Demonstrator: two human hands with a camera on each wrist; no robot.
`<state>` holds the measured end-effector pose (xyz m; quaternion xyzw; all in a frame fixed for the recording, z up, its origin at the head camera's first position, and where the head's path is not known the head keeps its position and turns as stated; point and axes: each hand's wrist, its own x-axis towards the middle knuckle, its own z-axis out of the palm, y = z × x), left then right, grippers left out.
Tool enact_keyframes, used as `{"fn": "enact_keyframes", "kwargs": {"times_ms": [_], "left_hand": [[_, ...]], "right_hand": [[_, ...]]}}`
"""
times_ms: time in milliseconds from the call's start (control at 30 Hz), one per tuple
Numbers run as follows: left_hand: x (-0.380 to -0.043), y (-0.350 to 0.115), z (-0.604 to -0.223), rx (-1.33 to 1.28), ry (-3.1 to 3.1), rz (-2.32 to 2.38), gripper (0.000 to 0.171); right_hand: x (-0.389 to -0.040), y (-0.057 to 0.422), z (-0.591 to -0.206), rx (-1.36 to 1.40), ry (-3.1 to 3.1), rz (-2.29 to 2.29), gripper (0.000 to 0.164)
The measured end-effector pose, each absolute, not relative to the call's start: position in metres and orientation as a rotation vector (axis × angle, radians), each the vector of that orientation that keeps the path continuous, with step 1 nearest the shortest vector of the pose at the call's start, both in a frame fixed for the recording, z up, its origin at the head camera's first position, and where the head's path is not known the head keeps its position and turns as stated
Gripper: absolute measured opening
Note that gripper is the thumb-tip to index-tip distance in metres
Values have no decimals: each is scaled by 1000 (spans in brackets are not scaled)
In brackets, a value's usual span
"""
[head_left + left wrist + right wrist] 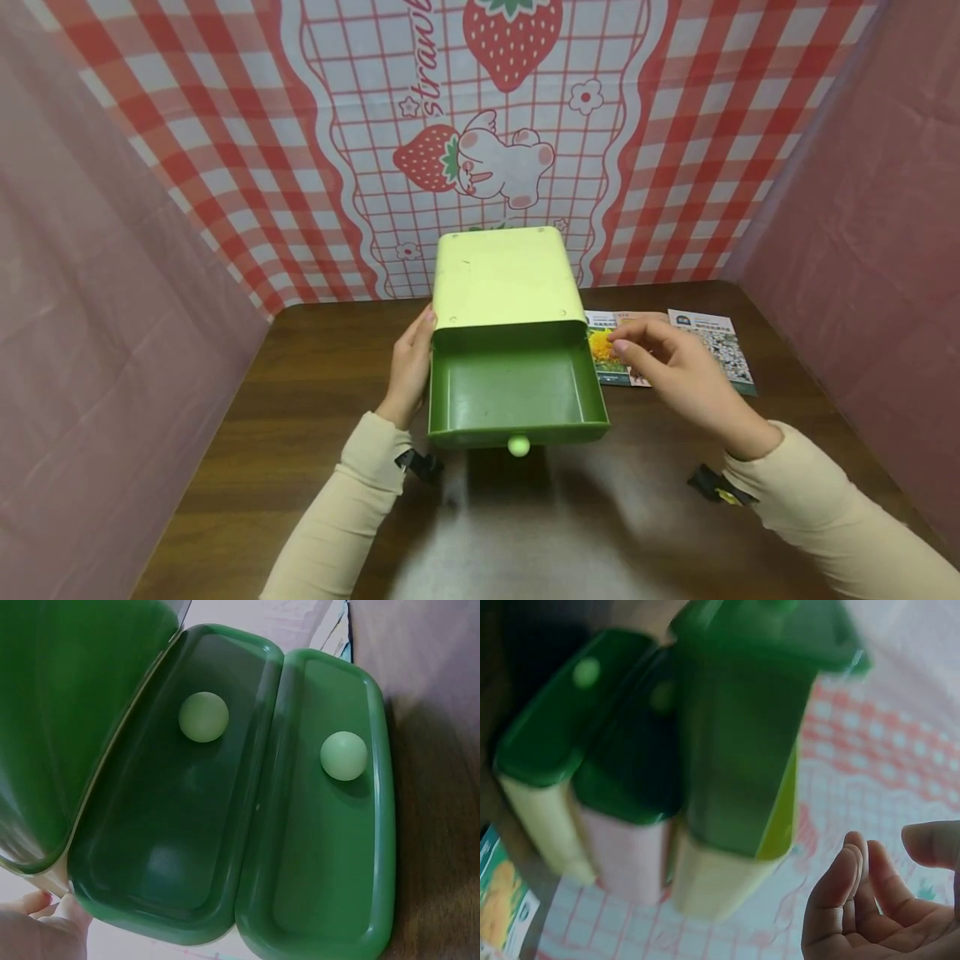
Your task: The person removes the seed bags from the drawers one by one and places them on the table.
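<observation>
A small drawer cabinet with a pale yellow top [506,279] stands on the table, its green top drawer [517,392] pulled out. The drawer's bare inside and round light-green knob [518,446] face me. Two lower green drawers, each with a round knob, are shut in the left wrist view: the middle drawer [176,802] and the bottom drawer [322,840]. My left hand [407,367] rests against the cabinet's left side; part of it is hidden. To the right of the drawer, my right hand [686,375] hovers over seed packets, thumb and fingers apart with nothing between them.
Several seed packets lie right of the cabinet, among them one with yellow flowers [606,350] and one with white flowers [723,350]. The brown wooden table [300,400] backs onto a red-and-white strawberry cloth [255,167]. Pink curtains [840,208] hang at both sides.
</observation>
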<state>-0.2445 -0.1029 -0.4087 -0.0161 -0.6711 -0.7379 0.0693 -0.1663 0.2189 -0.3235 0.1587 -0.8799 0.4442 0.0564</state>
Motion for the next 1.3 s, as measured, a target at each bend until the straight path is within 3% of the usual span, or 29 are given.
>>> {"fn": "enact_keyframes", "kwargs": {"times_ms": [267,667,1300], "left_hand": [[-244,-103,-409,-60,-2028,-2217,52],[-243,-103,-409,-88,-2036,-2210,54],[-242,-103,-409,-69,-2051,-2170,54]], "right_hand": [[-135,199,-327,754,-2611,1600,15],[-109,173,-347,1025,-2700,1771,26],[-113,144,-396,975,-2679,2135,31]]}}
